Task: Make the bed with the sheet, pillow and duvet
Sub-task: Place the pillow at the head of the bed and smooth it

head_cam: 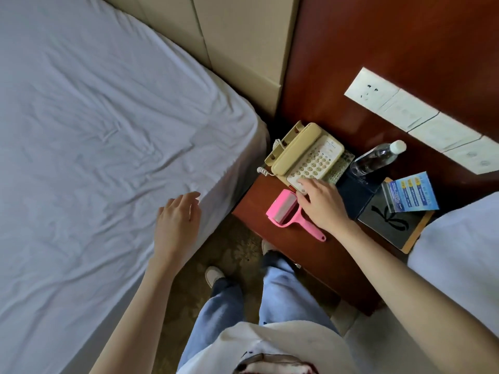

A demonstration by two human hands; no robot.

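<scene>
Right hand (321, 203) over wooden nightstand (302, 255) beside sheeted bed (94, 130).

The sheet (89, 147) is matt white cloth, softly creased. Beside it, the nightstand (291, 238) is glossy reddish wood. On the nightstand, the telephone (305, 155) is smooth cream plastic and the lint roller (289, 211) is shiny pink plastic. Behind the telephone, the water bottle (375, 159) is clear plastic; near it a glossy blue paper card (413, 195) lies. Below the nightstand, the carpet (235, 252) looks rough.
</scene>
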